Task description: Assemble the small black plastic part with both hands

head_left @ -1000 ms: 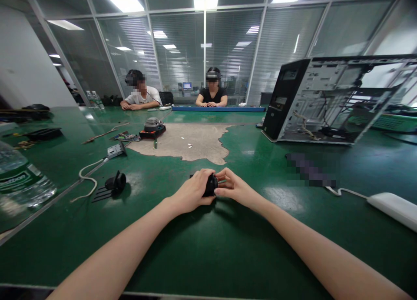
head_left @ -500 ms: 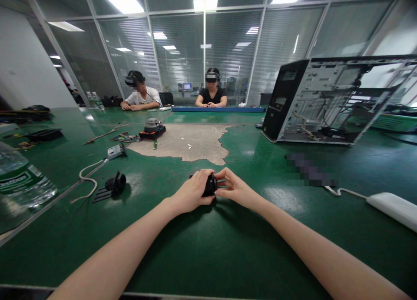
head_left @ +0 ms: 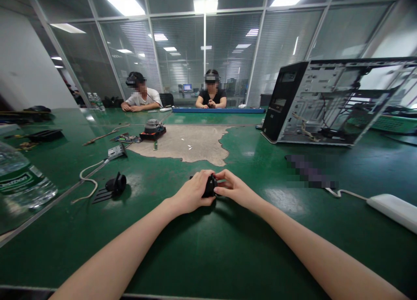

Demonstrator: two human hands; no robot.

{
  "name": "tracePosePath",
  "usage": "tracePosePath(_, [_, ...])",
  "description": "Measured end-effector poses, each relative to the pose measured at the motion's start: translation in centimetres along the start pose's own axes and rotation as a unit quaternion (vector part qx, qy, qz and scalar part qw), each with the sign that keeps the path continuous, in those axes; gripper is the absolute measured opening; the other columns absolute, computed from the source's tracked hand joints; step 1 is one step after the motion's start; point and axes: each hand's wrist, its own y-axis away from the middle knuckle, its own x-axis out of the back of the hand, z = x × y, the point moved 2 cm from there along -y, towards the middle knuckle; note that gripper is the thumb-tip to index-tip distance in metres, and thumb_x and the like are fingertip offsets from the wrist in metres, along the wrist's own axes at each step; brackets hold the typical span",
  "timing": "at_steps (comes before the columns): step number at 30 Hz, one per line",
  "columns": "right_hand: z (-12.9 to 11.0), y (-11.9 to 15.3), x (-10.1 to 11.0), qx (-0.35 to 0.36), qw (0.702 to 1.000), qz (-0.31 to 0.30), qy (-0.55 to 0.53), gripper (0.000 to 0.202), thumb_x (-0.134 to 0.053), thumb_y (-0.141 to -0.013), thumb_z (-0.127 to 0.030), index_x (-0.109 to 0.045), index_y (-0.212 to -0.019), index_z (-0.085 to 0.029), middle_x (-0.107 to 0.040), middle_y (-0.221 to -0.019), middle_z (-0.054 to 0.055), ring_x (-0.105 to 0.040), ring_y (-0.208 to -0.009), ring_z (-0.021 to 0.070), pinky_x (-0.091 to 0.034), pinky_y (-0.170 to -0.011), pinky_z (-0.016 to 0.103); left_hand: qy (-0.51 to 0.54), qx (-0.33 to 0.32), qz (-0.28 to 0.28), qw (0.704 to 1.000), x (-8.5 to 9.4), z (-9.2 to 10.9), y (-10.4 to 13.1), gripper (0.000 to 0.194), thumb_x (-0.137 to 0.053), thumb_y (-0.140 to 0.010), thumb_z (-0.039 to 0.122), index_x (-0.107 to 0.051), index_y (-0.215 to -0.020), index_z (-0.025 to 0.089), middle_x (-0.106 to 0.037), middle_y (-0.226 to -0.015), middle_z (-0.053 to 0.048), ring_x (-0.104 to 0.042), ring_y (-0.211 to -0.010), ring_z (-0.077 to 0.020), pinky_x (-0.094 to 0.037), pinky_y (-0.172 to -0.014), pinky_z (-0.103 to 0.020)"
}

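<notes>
A small black part with a rounded end [head_left: 210, 187] is between my two hands, just above or on the green table [head_left: 208, 256]; its kind is unclear. My left hand [head_left: 193, 190] wraps over it from the left, thumb below and fingers on top, hiding most of it. On the right, my right hand [head_left: 233, 187] pinches the rounded end, its thumb across the near side and the index finger over the top. To the left lies another black part with a round end and several long prongs [head_left: 114, 185].
A water bottle [head_left: 24, 176] stands at the left. An open computer case [head_left: 289, 102] is at the right, with a pixelated dark object [head_left: 309, 171] and a white power strip [head_left: 392, 211] nearer. Circuit parts [head_left: 128, 138] lie further back. Two people sit across the table.
My right thumb and fingers have shifted slightly round the end of the black part, while my left hand stays put. The co-worker in black has raised a hand with something dark.
</notes>
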Motion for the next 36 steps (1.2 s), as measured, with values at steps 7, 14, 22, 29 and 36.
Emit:
tracePosePath(7, [-0.31,0.07,-0.16,0.003,1.0,0.007,-0.012,0.027,-0.061,-0.07,-0.032,-0.044,-0.087,-0.021,-0.053,-0.093,0.001,-0.055,-0.084,0.0137,-0.044,-0.079,0.035,0.005,-0.001,0.005,1.0,0.08,0.04,0.03,0.057,-0.058,-0.068,0.027,-0.028,-0.116,0.021,-0.044,-0.109,-0.008,-0.046,-0.097,-0.0232,-0.041,-0.082,-0.039])
tracePosePath(14, [0.12,-0.13,0.03,-0.008,0.999,0.025,0.026,0.027,-0.06,-0.071,-0.03,-0.046,-0.092,-0.02,-0.052,-0.095,0.003,-0.053,-0.09,0.0155,-0.044,-0.083,0.036,0.01,0.009,0.006,1.0,0.03,0.03,-0.01,0.057,-0.058,-0.068,0.027,-0.029,-0.117,0.022,-0.043,-0.11,-0.008,-0.045,-0.099,-0.0238,-0.041,-0.082,-0.04])
tracePosePath(22, [-0.45,0.19,-0.11,0.016,1.0,-0.004,-0.01,0.029,-0.065,-0.067,-0.027,-0.044,-0.086,-0.021,-0.05,-0.096,0.001,-0.055,-0.086,0.0142,-0.044,-0.081,0.035,0.007,0.008,0.0,1.0,0.06,0.03,0.02,0.057,-0.057,-0.069,0.028,-0.028,-0.118,0.02,-0.043,-0.11,-0.009,-0.046,-0.098,-0.0235,-0.042,-0.081,-0.04])
tracePosePath(29, [-0.01,-0.11,-0.18,-0.001,1.0,0.021,0.013,0.031,-0.06,-0.071,-0.03,-0.045,-0.096,-0.02,-0.052,-0.096,0.004,-0.054,-0.09,0.0155,-0.043,-0.084,0.037,0.009,0.016,0.001,1.0,-0.07,-0.17,0.04,0.06,-0.058,-0.068,0.028,-0.027,-0.119,0.021,-0.043,-0.112,-0.008,-0.046,-0.1,-0.0238,-0.041,-0.083,-0.04])
tracePosePath(36, [-0.34,0.16,-0.2,0.006,1.0,-0.019,-0.011,0.034,-0.067,-0.065,-0.027,-0.044,-0.09,-0.021,-0.05,-0.095,0.001,-0.055,-0.086,0.0144,-0.045,-0.08,0.035,0.016,0.019,0.001,1.0,-0.14,-0.24,0.1,0.06,-0.059,-0.067,0.027,-0.028,-0.118,0.021,-0.043,-0.112,-0.008,-0.046,-0.099,-0.0237,-0.042,-0.082,-0.04])
